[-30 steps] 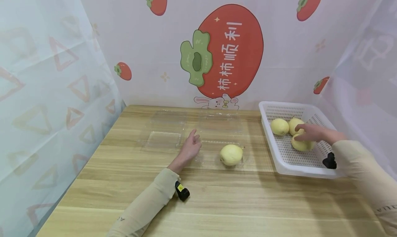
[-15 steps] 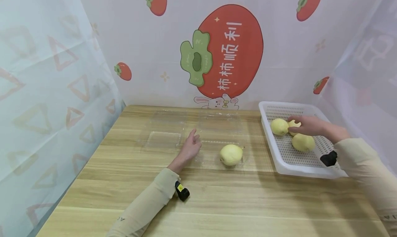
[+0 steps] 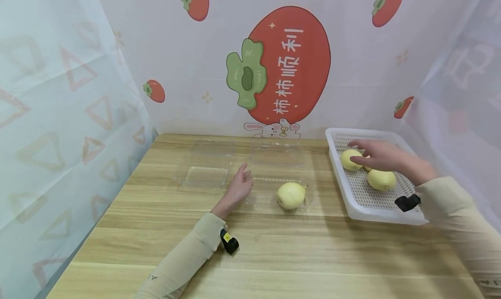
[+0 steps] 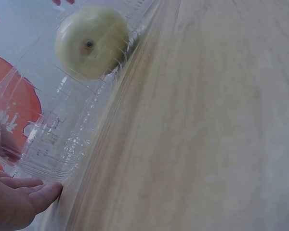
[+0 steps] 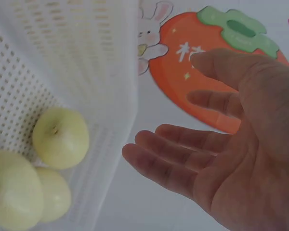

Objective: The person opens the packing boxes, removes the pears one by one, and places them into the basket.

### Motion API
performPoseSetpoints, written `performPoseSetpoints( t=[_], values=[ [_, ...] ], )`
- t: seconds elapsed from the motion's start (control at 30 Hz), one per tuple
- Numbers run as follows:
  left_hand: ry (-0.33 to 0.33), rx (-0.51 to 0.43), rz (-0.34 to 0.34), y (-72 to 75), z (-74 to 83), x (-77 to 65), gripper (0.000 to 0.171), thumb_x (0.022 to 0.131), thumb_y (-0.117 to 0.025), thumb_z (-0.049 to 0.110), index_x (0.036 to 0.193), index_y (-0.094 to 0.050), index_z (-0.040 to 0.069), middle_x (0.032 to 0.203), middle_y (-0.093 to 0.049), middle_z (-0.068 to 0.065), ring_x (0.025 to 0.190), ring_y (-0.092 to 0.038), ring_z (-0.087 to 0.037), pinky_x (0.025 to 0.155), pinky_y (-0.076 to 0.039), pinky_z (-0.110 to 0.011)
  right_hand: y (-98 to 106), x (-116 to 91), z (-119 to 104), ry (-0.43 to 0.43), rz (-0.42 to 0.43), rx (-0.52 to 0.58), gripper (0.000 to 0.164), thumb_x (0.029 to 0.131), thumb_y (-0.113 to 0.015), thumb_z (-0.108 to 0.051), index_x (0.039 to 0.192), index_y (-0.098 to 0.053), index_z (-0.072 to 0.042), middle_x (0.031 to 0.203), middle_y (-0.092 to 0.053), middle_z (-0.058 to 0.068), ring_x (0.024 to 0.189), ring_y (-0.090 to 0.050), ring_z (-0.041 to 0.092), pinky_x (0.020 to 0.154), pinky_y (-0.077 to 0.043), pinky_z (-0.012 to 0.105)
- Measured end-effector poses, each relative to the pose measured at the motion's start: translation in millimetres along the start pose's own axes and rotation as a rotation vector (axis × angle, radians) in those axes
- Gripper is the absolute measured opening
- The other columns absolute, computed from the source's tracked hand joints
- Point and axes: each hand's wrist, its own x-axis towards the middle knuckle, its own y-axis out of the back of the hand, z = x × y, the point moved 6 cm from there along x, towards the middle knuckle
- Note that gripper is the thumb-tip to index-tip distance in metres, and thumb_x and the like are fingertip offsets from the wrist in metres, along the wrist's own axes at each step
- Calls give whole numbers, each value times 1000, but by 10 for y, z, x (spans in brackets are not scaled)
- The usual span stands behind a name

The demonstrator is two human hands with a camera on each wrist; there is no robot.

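One pale yellow pear (image 3: 291, 195) lies in the near half of an open clear plastic clamshell box (image 3: 266, 199). My left hand (image 3: 240, 186) rests at this box's left side, fingertips right at its edge; in the left wrist view, the fingers (image 4: 43, 195) touch the box's end (image 4: 53, 163). Over the white plastic basket (image 3: 354, 210), my right hand (image 3: 381, 155) hovers with spread fingers and an empty palm, as the right wrist view shows. Below it are pears, one (image 3: 351, 160) at the left, another (image 3: 381, 180) nearer, and a third mostly hidden by the hand.
A second open clear clamshell box (image 3: 205, 176) lies to the left of the first. A printed curtain (image 3: 180, 107) hangs behind the wooden table (image 3: 274, 255), with more hanging cloth at both sides. Each wrist wears a small black camera.
My right hand has lifted off the nearer pear and moved left and back across the basket, its fingers spreading. The left hand and the boxed pear stay put.
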Motion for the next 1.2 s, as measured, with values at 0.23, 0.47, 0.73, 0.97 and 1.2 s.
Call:
performPoseSetpoints(
  t=[0.23,0.47,0.73,0.97,1.2],
  values=[
    [-2,5,1,-3,4,-3,74,93,-49,8,158,-13,13,157,-33,-20,147,-30,-38,121,-26,-51,28,27,-346,68,44,32,49,95,-64,-27,137,-51,-4,136,-58,19,109,-66,34,90,-55,51],
    [-1,-5,0,-9,27,-10,75,93,-50,8,158,-14,14,157,-33,-20,146,-29,-39,121,-26,-51,-53,60,-605,126,86,49,45,94,-65,-23,133,-54,-2,131,-61,19,102,-68,32,85,-57,47],
    [-2,-16,-8,-14,19,-15,76,93,-49,8,158,-12,13,158,-32,-21,146,-28,-40,121,-26,-52,-213,70,-812,165,102,65,45,93,-66,-20,133,-54,-4,120,-64,15,97,-65,26,72,-54,33],
    [-3,-10,-12,-27,18,-16,75,93,-49,7,159,-12,14,158,-32,-21,146,-29,-40,120,-26,-52,-338,86,-936,173,85,92,47,95,-65,-23,136,-52,-4,130,-60,17,107,-66,33,84,-57,45],
    [-2,-10,-9,-27,9,-5,76,93,-49,7,159,-11,13,158,-31,-20,146,-29,-40,120,-27,-53,-454,167,-1108,181,66,145,47,96,-63,-27,138,-52,-8,133,-58,15,113,-63,32,87,-56,47]
  ],
)
